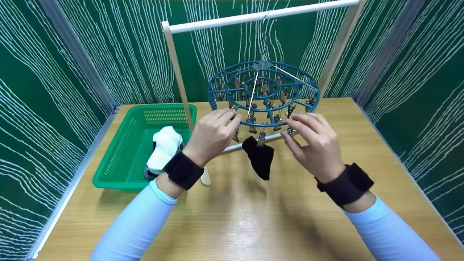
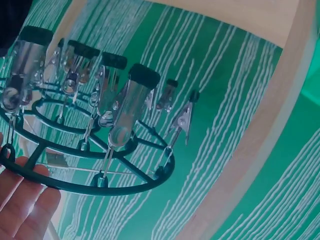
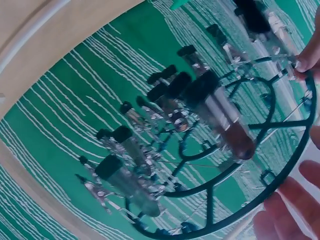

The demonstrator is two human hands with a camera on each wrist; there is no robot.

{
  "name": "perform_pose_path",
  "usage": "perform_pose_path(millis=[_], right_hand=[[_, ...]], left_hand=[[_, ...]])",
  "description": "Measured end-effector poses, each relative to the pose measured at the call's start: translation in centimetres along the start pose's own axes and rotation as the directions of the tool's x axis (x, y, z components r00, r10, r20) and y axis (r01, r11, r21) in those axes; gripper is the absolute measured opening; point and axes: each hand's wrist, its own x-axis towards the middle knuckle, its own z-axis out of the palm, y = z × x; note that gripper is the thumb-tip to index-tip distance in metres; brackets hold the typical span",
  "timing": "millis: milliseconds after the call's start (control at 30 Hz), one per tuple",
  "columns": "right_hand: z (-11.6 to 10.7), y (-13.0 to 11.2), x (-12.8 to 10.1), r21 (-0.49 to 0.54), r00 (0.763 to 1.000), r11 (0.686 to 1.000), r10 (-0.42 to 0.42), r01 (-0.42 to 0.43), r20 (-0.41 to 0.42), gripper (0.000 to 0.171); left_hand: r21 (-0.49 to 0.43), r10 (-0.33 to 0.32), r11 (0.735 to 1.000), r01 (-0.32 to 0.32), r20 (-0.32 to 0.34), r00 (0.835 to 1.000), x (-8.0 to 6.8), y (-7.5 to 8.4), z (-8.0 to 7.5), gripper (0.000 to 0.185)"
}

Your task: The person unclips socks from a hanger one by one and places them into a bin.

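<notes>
Both hands, left hand [image 1: 211,135] and right hand [image 1: 314,142], gripped the round blue plastic clip hanger's [image 1: 264,93] front rim with curled fingers; a black sock [image 1: 260,156] hung clipped below it.

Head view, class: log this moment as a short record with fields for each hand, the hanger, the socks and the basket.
Left hand: holds the hanger's near rim
Right hand: fingers at the near rim, by a clip
Round clip hanger: blue, hung from a white rail
Black sock: clipped, dangling
White sock: in the green basket
</notes>
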Motion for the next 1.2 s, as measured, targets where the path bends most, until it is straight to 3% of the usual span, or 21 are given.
perform_pose_path(millis=[100,367,533,733,1033,1200], right_hand=[[0.1,-0.6,-0.4,0.023,1.0,1.0,-0.018,0.018,-0.004,0.029],[1.5,-1.2,-1.3,0.038,0.992,0.999,-0.018,0.013,0.128,0.037],[2.7,-1.3,-1.4,0.076,0.971,0.992,0.084,-0.104,0.225,0.034],[3.8,-1.0,-0.7,0.106,0.904,0.948,0.245,-0.299,0.351,0.031],[4.3,-0.5,-0.1,0.169,0.884,0.925,0.254,-0.341,0.393,0.018],[4.2,-0.4,0.0,0.189,0.888,0.924,0.24,-0.333,0.392,0.016]], left_hand=[[-0.003,-0.004,1.0,0.004,0.008,1.0,0.0,0.0,-0.1,0.01],[-0.008,-0.023,1.0,0.023,0.018,1.0,-0.2,-0.1,-0.2,0.012],[-0.016,-0.032,0.999,0.032,0.004,0.999,-0.4,0.0,0.0,0.011],[-0.017,-0.045,0.999,0.045,0.002,0.999,-0.6,0.3,0.2,0.014],[-0.066,-0.111,0.992,0.11,-0.01,0.994,-1.1,0.6,0.3,0.02],[-0.108,-0.164,0.981,0.161,-0.015,0.986,-1.7,1.1,0.2,0.03]])
